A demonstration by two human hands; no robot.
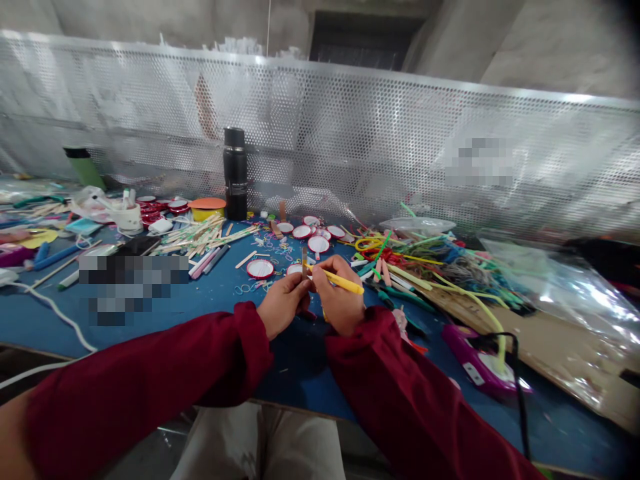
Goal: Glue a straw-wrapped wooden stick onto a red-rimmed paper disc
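Note:
Close together over the near part of the table, both my hands are closed. Between its thumb and fingers, my left hand (pixel 284 301) pinches a small flat brown strip (pixel 305 256) that stands upright. In my right hand (pixel 341 299) is a yellow pen (pixel 345 281), gripped as for writing, its tip reaching the strip. Fingers hide the strip's lower part. Just beyond my hands lie round white discs with red rims, one disc (pixel 261 269) to the left and another disc (pixel 319 244) farther back.
A black bottle (pixel 235 177) stands by the perforated metal screen (pixel 350 133). Thin wooden sticks (pixel 200 233) and a cup of pens (pixel 128 219) lie to the left. A tangle of coloured cords (pixel 430 257) and a purple power strip (pixel 480 360) occupy the right, beside clear plastic bags (pixel 565 287).

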